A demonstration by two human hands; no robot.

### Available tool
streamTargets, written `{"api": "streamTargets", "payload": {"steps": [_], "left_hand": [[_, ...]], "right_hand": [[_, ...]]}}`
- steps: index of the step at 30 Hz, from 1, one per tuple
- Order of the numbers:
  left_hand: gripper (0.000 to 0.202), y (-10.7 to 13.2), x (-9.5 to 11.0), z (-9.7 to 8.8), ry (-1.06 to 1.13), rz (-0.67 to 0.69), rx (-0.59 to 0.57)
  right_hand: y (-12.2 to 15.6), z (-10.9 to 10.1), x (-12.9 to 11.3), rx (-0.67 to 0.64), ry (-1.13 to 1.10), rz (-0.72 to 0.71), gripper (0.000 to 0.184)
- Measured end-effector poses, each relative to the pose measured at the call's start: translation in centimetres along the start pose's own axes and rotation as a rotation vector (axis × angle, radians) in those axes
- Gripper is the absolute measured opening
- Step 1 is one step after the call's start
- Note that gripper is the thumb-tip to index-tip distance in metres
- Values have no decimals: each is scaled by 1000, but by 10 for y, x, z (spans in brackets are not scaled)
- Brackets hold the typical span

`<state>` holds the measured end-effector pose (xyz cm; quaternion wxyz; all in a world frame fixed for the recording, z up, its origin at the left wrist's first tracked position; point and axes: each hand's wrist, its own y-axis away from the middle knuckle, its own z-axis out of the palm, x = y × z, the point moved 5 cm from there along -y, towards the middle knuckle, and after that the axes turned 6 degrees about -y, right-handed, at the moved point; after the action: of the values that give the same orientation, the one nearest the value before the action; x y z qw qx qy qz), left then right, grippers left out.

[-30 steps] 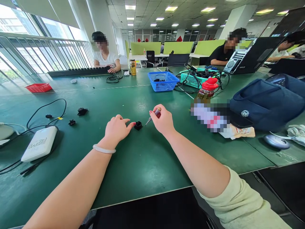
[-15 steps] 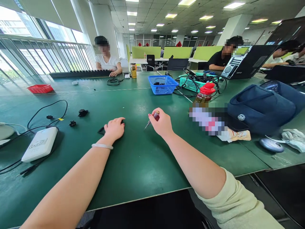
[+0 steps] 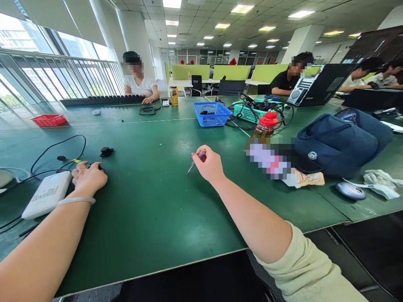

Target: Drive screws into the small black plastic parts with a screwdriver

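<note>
My right hand point(image 3: 210, 165) is closed around a small screwdriver point(image 3: 203, 155) with a reddish-brown handle, above the middle of the green table. Its thin metal tip points down and left. On the left, my left hand point(image 3: 90, 178) hovers low over the table beside a white box-shaped device point(image 3: 47, 195). Its fingers are curled over a black piece point(image 3: 100, 167), which is mostly hidden, so its kind cannot be made out. Just beyond the fingers lies a black lump-like part point(image 3: 106, 152), with a smaller black part point(image 3: 61, 158) to its left.
Black cables point(image 3: 58, 144) curl around the white device. Farther back stand a red tray point(image 3: 48, 121), a blue basket point(image 3: 212, 121) and a green basket point(image 3: 244, 112) heaped with cables. A red-lidded bottle point(image 3: 267, 119), navy bag point(image 3: 333, 147) and mouse point(image 3: 350, 191) are on the right. Several people sit around.
My left hand has moved left toward the white device, and the black piece beneath it has left its former spot. My right hand still holds the screwdriver in nearly the same place.
</note>
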<state>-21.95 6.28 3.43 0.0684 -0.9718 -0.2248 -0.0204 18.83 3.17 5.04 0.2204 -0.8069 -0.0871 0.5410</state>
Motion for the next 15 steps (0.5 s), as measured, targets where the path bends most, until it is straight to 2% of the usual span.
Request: {"api": "streamTargets", "payload": {"steps": [3,8,12,15], "left_hand": [[68,-14,-5,-7,-11,-25,7],[70,-38,-8,-2,-120,-25,-144],[69,-45,-12,1,-114,-56,-77],[67,-42,-13,-6,-73,-78,-4]], "right_hand": [[-1,0,1,3,0,-2,20],[0,0,-1,-2,-4,9,20],[0,0,-2,-10,-6,16,20],[0,0,-1,-12,-13,18,19]]}}
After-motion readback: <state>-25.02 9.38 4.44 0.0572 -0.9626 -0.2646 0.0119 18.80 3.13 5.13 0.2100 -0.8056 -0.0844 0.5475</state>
